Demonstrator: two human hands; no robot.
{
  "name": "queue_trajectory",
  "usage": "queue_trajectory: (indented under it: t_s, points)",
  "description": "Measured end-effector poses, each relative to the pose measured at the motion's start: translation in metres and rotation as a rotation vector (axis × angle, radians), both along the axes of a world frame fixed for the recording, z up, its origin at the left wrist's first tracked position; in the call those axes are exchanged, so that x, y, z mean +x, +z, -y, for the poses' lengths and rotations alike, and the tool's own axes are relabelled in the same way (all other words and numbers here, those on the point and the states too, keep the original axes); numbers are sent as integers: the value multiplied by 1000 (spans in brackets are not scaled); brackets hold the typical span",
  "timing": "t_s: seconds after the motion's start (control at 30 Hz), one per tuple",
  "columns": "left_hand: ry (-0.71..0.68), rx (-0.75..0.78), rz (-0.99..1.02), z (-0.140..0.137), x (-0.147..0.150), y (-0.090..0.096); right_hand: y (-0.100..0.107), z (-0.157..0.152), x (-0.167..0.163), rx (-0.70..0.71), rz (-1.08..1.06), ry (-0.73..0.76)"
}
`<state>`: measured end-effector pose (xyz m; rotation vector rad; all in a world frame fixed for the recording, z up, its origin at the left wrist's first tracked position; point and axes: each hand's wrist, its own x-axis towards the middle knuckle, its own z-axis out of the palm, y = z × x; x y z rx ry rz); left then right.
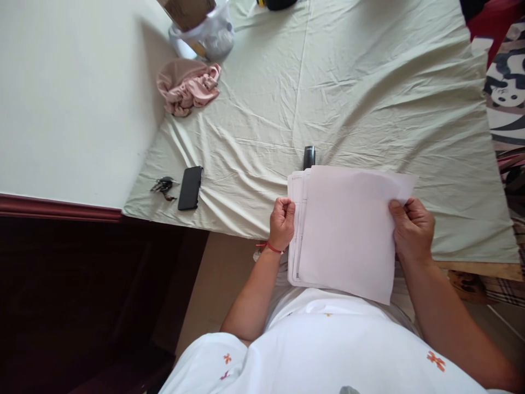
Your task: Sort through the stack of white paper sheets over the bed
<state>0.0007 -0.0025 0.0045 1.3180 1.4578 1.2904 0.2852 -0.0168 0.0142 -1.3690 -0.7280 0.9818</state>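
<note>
1. We see a thick stack of white paper sheets [344, 235] held over the near edge of a bed, in front of the person's white top with small orange flowers [328, 350].
2. Left hand [281, 222]: fingers curled shut on the stack's left edge, thumb on top. A red thread bracelet [270, 247] sits at that wrist.
3. Right hand [412, 229]: fingers closed on the right edge of the top sheet, which lies slightly askew over the rest.
4. The sheets beneath show faint printed lines along their left margin; we cannot read them.
5. The bed carries a wrinkled pale green sheet [348, 93]. A small black rectangular object [309, 157] lies on it just beyond the stack's far edge; we cannot tell what it is.
6. Well to the left on the bed: a black smartphone [190, 187], face down or dark, with a bunch of dark keys [163, 186] just beside it.
7. Farther off, near the white wall [69, 98], a crumpled pink cloth [187, 87] and a clear plastic bag [207, 35] holding a brown cardboard piece.
8. A panda-print fabric [506, 82] shows at the right edge.
</note>
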Motion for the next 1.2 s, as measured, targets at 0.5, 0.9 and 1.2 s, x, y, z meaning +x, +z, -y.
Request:
queue_trajectory:
  t_s: [0.5, 0.9, 1.2]
  points:
    - [-55, -105, -26, 4, 1, 1, -3, 1, 0, 19, -33, 61]
    - [-124, -40, -191, 3, 6, 5, -6, 0, 0, 16, -16, 68]
    - [-103, -13, -209, 2, 6, 10, -6, -3, -5, 59, 24, -71]
